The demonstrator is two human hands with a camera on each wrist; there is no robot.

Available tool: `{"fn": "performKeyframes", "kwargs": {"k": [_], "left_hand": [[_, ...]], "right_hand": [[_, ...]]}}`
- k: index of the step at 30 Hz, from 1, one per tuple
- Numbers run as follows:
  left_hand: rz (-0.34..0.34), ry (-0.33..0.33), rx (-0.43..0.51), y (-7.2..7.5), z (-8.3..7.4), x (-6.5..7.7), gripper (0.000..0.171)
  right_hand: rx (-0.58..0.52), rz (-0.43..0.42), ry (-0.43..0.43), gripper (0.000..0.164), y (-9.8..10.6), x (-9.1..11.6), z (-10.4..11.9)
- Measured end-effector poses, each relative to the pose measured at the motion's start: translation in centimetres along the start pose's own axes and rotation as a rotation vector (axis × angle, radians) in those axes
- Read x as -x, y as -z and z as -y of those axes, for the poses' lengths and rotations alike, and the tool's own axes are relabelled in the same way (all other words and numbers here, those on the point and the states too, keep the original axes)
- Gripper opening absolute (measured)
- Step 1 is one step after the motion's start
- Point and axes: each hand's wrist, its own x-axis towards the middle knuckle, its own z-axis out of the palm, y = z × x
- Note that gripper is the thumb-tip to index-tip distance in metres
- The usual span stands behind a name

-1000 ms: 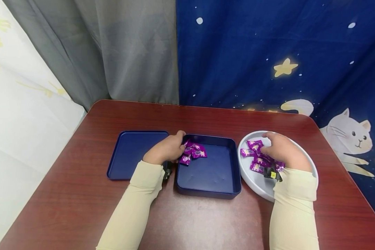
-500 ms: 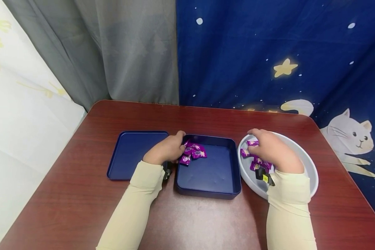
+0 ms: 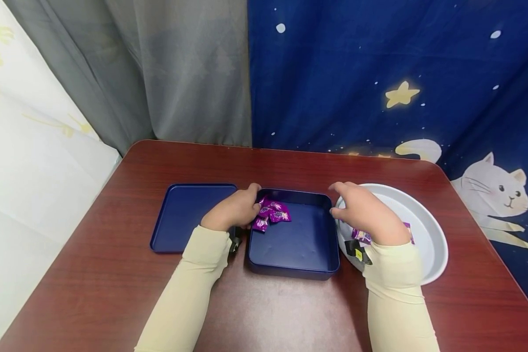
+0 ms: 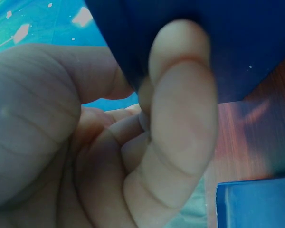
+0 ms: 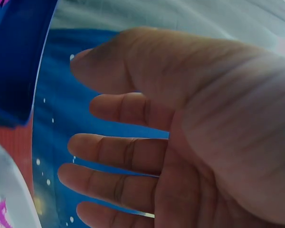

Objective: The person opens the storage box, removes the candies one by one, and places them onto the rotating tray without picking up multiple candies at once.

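Note:
A dark blue rectangular box (image 3: pixel 297 252) stands open-topped at mid table, with several purple wrapped candies (image 3: pixel 276 213) in its far left corner. My left hand (image 3: pixel 234 210) grips the box's left wall; the left wrist view shows thumb and fingers on either side of that wall (image 4: pixel 249 40). Over the left part of a round white tray (image 3: pixel 429 244) hovers my right hand (image 3: pixel 369 212), its fingertips near the box's right rim. In the right wrist view its fingers (image 5: pixel 118 147) are spread with nothing between them. More candies (image 3: pixel 362 235) on the tray are partly hidden under this hand.
A flat dark blue lid (image 3: pixel 180 215) lies on the brown table (image 3: pixel 286 313) left of the box, partly behind the left hand. Grey and blue curtains (image 3: pixel 356 73) hang behind the table's far edge.
My right hand has moved left across the tray, from above the candies to the tray's left edge by the box. The left hand, box and its candies have stayed in place.

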Motion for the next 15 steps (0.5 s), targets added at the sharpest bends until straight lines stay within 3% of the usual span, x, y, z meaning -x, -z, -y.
{"fn": "performKeyframes", "kwargs": {"k": [15], "left_hand": [[-0.004,-0.001,0.012,0.0,0.1,0.0,0.052]], "right_hand": [[0.082,0.029,0.165,0.043,-2.8,-2.1,4.4]]}}
